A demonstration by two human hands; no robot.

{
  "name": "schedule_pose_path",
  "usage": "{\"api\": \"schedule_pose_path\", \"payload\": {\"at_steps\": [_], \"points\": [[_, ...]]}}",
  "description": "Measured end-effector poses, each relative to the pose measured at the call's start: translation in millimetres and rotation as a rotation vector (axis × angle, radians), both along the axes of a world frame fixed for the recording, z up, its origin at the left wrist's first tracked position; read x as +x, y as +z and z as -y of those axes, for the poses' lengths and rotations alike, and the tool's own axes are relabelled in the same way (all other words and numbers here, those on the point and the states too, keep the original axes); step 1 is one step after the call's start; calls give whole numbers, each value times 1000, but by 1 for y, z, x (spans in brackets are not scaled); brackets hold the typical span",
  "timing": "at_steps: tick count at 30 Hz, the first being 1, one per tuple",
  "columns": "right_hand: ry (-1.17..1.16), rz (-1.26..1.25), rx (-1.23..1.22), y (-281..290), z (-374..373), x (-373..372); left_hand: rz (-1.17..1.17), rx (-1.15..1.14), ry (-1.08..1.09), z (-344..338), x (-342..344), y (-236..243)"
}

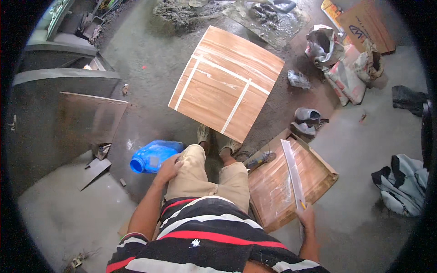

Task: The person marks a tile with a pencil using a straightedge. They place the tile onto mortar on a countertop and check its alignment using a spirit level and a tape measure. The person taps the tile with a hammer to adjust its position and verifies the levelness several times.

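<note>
My right hand (306,214) grips a long white straightedge (290,164) and a yellow pencil (302,204) over an open cardboard box (333,174) holding wood-grain tiles (268,191). My left hand (169,167) rests at my left thigh, fingers curled; whether anything is in them is hidden. A blue plastic jug (145,159) lies beside that hand. In front of my feet is a large square wood-grain tile (232,63) crossed by white strips. A tool with a blue part (259,160) sits by the box's upper left corner.
Wet mortar with a shovel (280,5) is at the top. Torn sacks (346,82), cardboard (364,27), shoes (305,123) and clothing (396,182) lie to the right. A dark curved structure (63,75), a leaning panel (91,113) and a metal tool (95,173) are at the left.
</note>
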State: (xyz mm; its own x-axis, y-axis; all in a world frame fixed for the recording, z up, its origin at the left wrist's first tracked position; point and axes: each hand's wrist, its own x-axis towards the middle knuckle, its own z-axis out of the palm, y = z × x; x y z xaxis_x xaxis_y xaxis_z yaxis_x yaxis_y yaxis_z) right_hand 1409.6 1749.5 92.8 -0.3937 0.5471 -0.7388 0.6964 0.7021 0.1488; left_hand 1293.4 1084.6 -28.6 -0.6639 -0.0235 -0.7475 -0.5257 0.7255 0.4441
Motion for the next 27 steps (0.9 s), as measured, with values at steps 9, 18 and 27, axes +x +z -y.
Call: {"api": "schedule_pose_path", "payload": {"at_steps": [9, 18, 27], "points": [[251, -295, -213, 91, 169, -62, 156, 820, 205, -125, -90, 9], [566, -630, -377, 37, 330, -181, 172, 1401, 1037, -126, -173, 79], [819, -953, -570, -39, 376, -280, -157, 1244, 864, -62, -269, 91]]}}
